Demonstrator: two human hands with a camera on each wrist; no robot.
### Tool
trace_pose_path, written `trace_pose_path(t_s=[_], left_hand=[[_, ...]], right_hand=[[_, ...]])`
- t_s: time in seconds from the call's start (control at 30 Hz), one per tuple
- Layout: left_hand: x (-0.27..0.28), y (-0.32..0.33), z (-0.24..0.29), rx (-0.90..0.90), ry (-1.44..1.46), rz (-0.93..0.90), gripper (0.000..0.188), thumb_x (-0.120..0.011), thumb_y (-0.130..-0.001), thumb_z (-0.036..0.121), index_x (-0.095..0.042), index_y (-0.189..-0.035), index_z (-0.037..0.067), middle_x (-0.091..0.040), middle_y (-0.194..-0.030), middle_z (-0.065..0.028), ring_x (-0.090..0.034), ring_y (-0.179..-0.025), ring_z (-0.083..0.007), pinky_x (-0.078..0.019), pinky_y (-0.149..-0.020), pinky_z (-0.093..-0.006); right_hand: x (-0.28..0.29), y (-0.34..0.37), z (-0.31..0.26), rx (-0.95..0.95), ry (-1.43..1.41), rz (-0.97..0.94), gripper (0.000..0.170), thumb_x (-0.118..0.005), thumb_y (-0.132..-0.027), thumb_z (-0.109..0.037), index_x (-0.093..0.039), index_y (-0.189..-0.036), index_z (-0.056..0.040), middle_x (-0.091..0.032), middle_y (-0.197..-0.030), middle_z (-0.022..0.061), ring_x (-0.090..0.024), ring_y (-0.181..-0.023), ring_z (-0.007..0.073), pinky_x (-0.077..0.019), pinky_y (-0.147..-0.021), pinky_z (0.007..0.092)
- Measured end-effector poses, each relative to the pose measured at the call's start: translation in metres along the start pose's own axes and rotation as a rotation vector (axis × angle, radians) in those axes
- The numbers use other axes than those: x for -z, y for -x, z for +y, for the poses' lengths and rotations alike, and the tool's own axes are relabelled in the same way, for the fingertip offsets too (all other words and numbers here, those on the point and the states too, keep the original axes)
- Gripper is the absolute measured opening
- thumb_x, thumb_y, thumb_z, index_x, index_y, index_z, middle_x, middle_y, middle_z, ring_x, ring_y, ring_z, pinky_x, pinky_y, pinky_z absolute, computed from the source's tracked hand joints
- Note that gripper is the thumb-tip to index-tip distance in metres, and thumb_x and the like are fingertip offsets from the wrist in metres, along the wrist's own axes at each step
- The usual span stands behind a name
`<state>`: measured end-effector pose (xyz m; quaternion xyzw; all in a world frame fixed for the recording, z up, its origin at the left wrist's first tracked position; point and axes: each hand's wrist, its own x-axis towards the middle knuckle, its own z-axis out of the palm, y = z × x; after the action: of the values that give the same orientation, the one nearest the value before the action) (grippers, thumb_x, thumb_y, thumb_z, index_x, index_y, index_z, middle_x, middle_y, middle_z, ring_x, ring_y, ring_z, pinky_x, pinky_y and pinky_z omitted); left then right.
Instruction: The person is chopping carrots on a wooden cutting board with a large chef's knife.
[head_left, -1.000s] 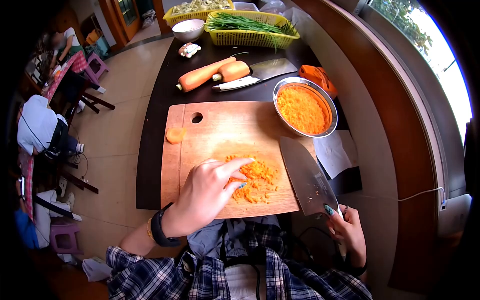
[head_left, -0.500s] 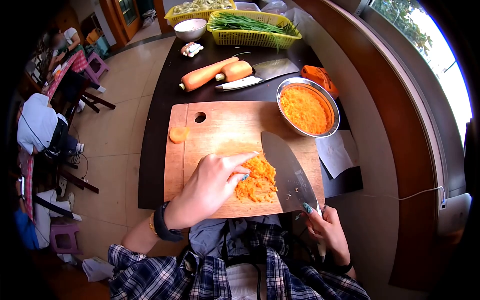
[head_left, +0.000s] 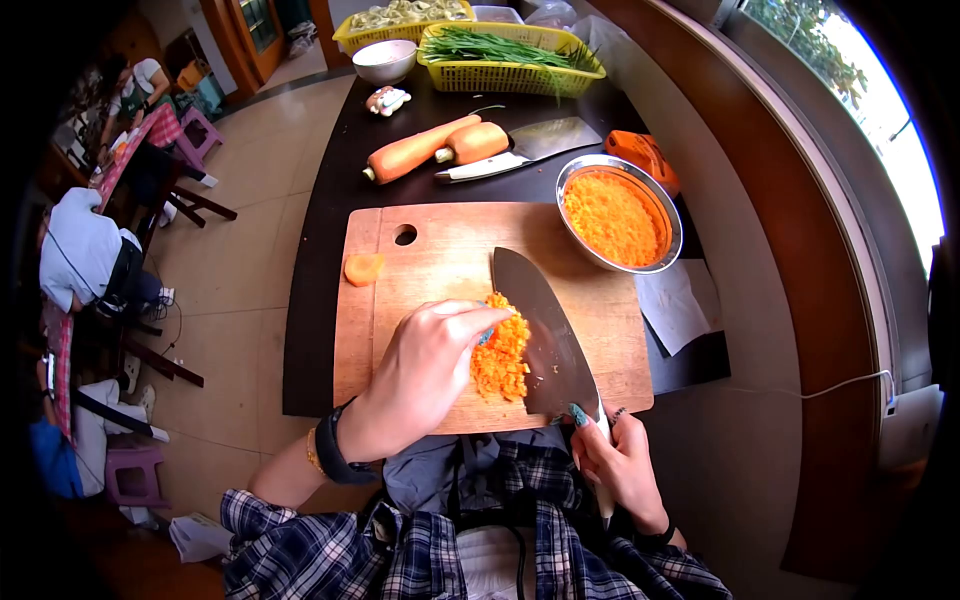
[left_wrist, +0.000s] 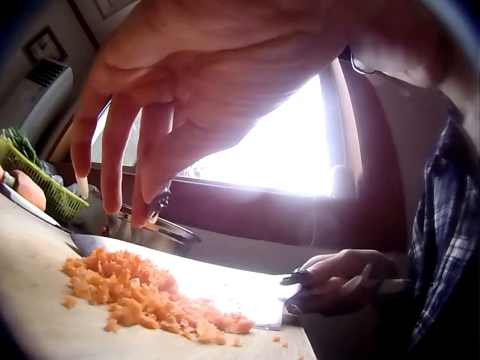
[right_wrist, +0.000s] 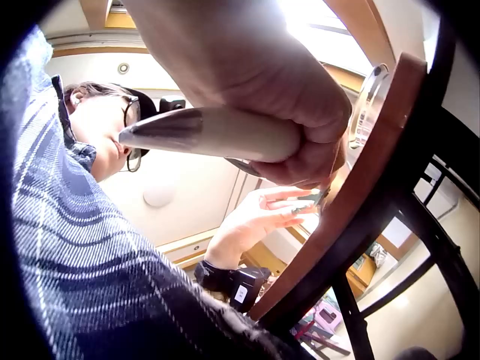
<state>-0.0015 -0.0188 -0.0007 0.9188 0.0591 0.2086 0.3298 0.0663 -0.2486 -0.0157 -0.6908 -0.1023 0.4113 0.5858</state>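
Note:
My right hand [head_left: 625, 460] grips the white handle of a wide kitchen knife [head_left: 555, 345], whose blade lies slanted over the cutting board [head_left: 420, 285]. Along the blade's left side is a narrow heap of chopped carrot [head_left: 503, 365]. Seen from above, my left hand [head_left: 420, 360] overlaps this heap. In the left wrist view its loosely bent fingers [left_wrist: 120, 161] hang down over the carrot bits and hold nothing. A carrot slice [head_left: 363, 269] lies near the board's left edge. The right wrist view shows the handle's end [right_wrist: 217, 135] sticking out of my fist.
A metal bowl [head_left: 677, 238] of chopped carrot stands at the board's far right corner. Behind the board lie carrots [head_left: 415, 150] and a second knife [head_left: 555, 138]. Farther back are a white bowl [head_left: 385, 64] and a yellow basket [head_left: 480, 76] of greens. Paper [head_left: 675, 305] lies on the right.
The knife has swept left across the board, and the spread carrot bits are now gathered into a narrower heap beside its blade. My left hand has stayed over the heap, shifting slightly.

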Motion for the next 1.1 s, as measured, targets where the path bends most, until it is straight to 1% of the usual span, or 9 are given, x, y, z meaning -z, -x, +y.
trace_pose_path(t_s=[0.17, 0.3, 0.5, 0.63, 0.7, 0.73, 0.83, 1.0, 1.1], left_hand=[[0.003, 0.003, 0.003, 0.105, 0.18, -0.013, 0.029, -0.062, -0.076, -0.004, -0.064, -0.105, 0.0, -0.067, -0.094, -0.0158, -0.065, -0.085, -0.027, -0.0509, -0.075, -0.0334], [0.009, 0.002, 0.009, 0.096, 0.041, -0.01, 0.031, -0.065, -0.074, -0.002, -0.065, -0.105, 0.001, -0.068, -0.088, -0.0122, -0.065, -0.084, -0.026, -0.0499, -0.077, -0.0336], [0.01, 0.002, 0.011, 0.07, -0.059, -0.038, 0.032, -0.068, -0.072, 0.0, -0.066, -0.104, 0.004, -0.068, -0.082, -0.0093, -0.064, -0.086, -0.0261, -0.0487, -0.08, -0.0351], [0.004, 0.005, 0.004, 0.003, -0.004, 0.064, 0.029, -0.067, -0.072, -0.002, -0.068, -0.1, 0.004, -0.069, -0.086, -0.0109, -0.065, -0.085, -0.0261, -0.0497, -0.08, -0.0344], [0.006, 0.005, 0.005, 0.038, 0.077, 0.043, 0.028, -0.067, -0.071, -0.002, -0.068, -0.099, 0.003, -0.069, -0.087, -0.0115, -0.065, -0.084, -0.026, -0.05, -0.079, -0.0342], [0.008, 0.004, 0.007, 0.071, 0.079, 0.032, 0.029, -0.067, -0.071, -0.003, -0.068, -0.099, 0.003, -0.069, -0.086, -0.0117, -0.065, -0.083, -0.0257, -0.0503, -0.078, -0.0335], [0.009, 0.001, 0.006, 0.064, 0.09, 0.014, 0.03, -0.069, -0.069, -0.002, -0.068, -0.099, 0.004, -0.069, -0.083, -0.0108, -0.065, -0.079, -0.0242, -0.0502, -0.077, -0.0322], [0.009, 0.001, 0.009, -0.04, 0.032, 0.018, 0.03, -0.071, -0.066, -0.001, -0.069, -0.095, 0.005, -0.069, -0.076, -0.0059, -0.064, -0.076, -0.0213, -0.0487, -0.078, -0.0309], [0.014, 0.002, 0.014, -0.081, -0.059, -0.005, 0.027, -0.064, -0.071, -0.002, -0.065, -0.098, 0.001, -0.064, -0.073, -0.0089, -0.058, -0.08, -0.0272, -0.0453, -0.079, -0.036]], right_hand=[[0.0, 0.008, -0.021, 0.12, 0.342, 0.084, 0.019, -0.055, -0.091, -0.011, -0.058, -0.081, 0.0045, -0.054, -0.054, 0.0015, -0.047, -0.045, 0.0042, -0.0345, -0.041, 0.0204], [-0.003, 0.009, -0.031, 0.314, 0.58, 0.115, 0.012, -0.059, -0.087, -0.008, -0.06, -0.087, 0.0042, -0.056, -0.053, 0.006, -0.053, -0.045, 0.0096, -0.0406, -0.043, 0.0249], [-0.007, 0.01, -0.037, 0.436, 0.72, 0.144, 0.009, -0.061, -0.085, -0.006, -0.06, -0.087, 0.003, -0.057, -0.054, 0.0088, -0.058, -0.046, 0.0145, -0.0442, -0.046, 0.0278], [-0.002, 0.006, -0.032, 0.435, 0.817, 0.173, 0.008, -0.06, -0.085, -0.005, -0.059, -0.086, 0.003, -0.057, -0.054, 0.0089, -0.059, -0.047, 0.0146, -0.0445, -0.046, 0.0279], [-0.004, 0.009, -0.04, 0.416, 0.705, 0.176, 0.01, -0.061, -0.085, -0.006, -0.059, -0.085, 0.0032, -0.055, -0.054, 0.012, -0.059, -0.046, 0.0201, -0.0437, -0.046, 0.0294], [-0.003, 0.009, -0.04, 0.416, 0.694, 0.193, 0.013, -0.063, -0.083, -0.008, -0.059, -0.086, 0.0035, -0.054, -0.054, 0.016, -0.058, -0.047, 0.0283, -0.0428, -0.045, 0.0321], [0.007, 0.0, -0.047, 0.477, 0.847, 0.214, 0.014, -0.065, -0.082, -0.008, -0.059, -0.087, 0.0035, -0.054, -0.057, 0.0192, -0.057, -0.049, 0.0331, -0.0428, -0.046, 0.0344], [0.016, -0.03, -0.06, 0.574, 0.923, 0.143, 0.015, -0.065, -0.081, -0.009, -0.06, -0.087, 0.003, -0.055, -0.058, 0.0204, -0.059, -0.054, 0.035, -0.0451, -0.05, 0.0384], [0.021, -0.036, -0.065, 0.625, 1.057, 0.028, 0.015, -0.065, -0.08, -0.011, -0.059, -0.085, 0.0023, -0.056, -0.059, 0.0201, -0.058, -0.055, 0.0356, -0.0463, -0.052, 0.0395]])
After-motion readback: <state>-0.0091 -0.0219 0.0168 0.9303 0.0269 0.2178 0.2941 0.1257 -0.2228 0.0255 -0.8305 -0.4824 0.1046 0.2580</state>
